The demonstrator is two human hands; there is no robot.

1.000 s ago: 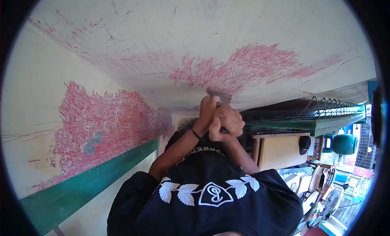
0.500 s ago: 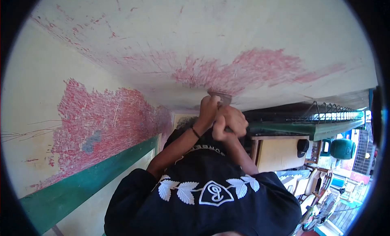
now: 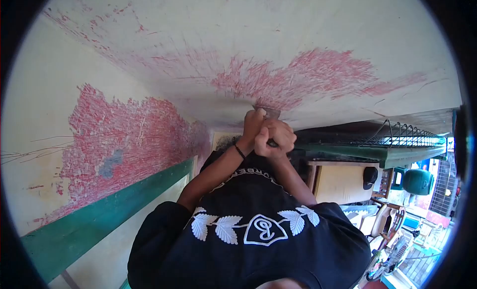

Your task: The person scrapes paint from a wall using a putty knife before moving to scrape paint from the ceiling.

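Note:
A scraper has its wide metal blade against the off-white wall, at the lower border of a scraped reddish patch. My right hand is wrapped round its handle, and the dark handle end shows inside the fist. Just ahead of it, my left hand, with a dark band on the wrist, is closed on the scraper near the blade. The two hands touch each other. Most of the handle is hidden by my fingers.
On the left wall is another large scraped reddish patch above a green band. At right, a green shelf with a wire rack juts out. Below it are a dark cap, a green container and chairs.
Both hands and the scraper have shifted slightly up and left in view, with the blade still at the wall. My grip looks the same, and the view has tilted a little.

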